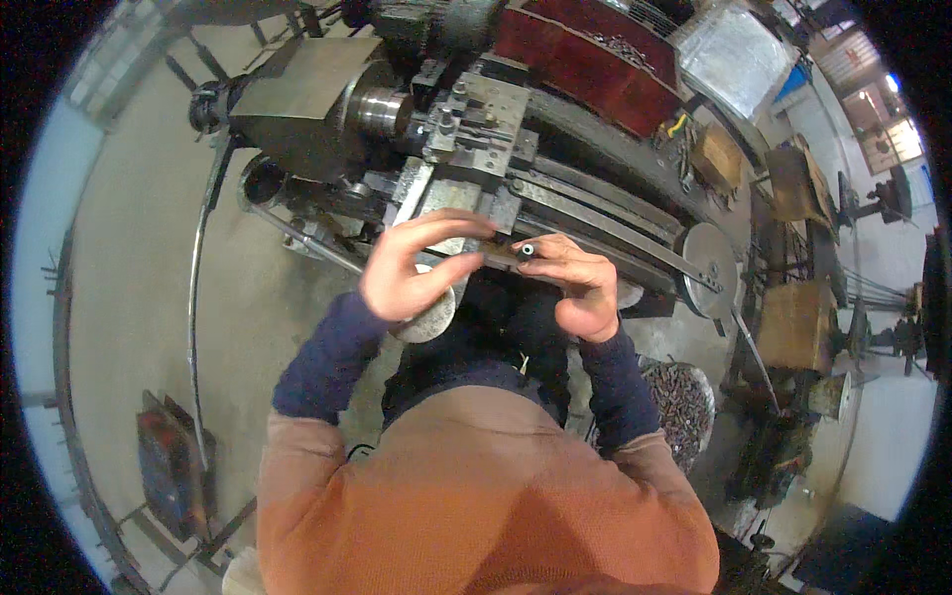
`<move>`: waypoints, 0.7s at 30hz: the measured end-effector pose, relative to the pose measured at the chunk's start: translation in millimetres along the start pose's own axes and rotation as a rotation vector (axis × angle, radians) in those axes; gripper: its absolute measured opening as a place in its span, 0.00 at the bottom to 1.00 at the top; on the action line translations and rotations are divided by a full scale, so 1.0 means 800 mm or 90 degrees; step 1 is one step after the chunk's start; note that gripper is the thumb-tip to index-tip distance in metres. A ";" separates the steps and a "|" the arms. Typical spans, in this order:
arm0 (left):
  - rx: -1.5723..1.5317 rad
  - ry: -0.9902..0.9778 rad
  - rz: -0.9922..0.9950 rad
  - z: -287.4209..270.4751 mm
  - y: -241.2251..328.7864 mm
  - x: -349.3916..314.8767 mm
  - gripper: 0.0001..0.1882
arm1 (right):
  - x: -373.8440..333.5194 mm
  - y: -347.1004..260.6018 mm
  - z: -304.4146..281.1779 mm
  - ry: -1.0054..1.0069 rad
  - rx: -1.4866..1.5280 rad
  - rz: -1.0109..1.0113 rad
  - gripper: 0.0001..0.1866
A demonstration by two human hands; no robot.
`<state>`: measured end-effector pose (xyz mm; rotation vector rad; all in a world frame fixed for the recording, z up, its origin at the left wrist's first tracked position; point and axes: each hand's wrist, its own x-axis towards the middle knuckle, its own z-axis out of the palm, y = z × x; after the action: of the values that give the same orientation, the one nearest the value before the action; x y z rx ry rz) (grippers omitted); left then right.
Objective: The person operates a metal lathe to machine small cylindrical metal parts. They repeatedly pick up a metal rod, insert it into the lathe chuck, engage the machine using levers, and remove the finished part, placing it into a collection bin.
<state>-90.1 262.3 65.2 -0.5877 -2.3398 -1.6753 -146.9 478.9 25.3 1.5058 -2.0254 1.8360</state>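
Observation:
My right hand (583, 278) pinches a small dark cylindrical part (527, 252) between thumb and fingers; a pale ring with a dark centre shows at its end. Just left of it, my left hand (421, 263) is held with thumb and fingers apart and nothing visible between them. Both hands are in front of a metal lathe, near its tool carriage (486, 114). Below my left hand sits a round grey handwheel (428, 315), partly covered by the hand. Left of the carriage is the lathe's shiny round chuck (385, 111).
The lathe bed (605, 213) runs right toward a round disc (708, 260). A red tray (595, 59) stands behind it. A container of many small metal parts (682, 412) sits at my right side. A long metal lever (196, 317) hangs at the left.

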 end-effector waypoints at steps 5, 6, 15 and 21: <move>-0.168 -0.037 0.032 0.060 -0.007 0.032 0.11 | -0.018 -0.008 -0.015 0.030 -0.017 0.025 0.29; -0.197 -0.037 0.018 0.064 -0.011 0.032 0.10 | -0.020 -0.009 -0.015 0.036 -0.021 0.029 0.29; -0.241 -0.005 -0.025 0.065 -0.017 0.023 0.10 | -0.015 -0.005 -0.012 0.030 -0.031 0.023 0.28; -0.214 -0.004 -0.105 0.053 -0.020 0.023 0.10 | -0.008 0.000 -0.024 0.017 -0.065 -0.001 0.24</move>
<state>-111.4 301.0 44.3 -0.4636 -2.1766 -2.1670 -154.2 498.1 27.3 1.4480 -2.0701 1.7141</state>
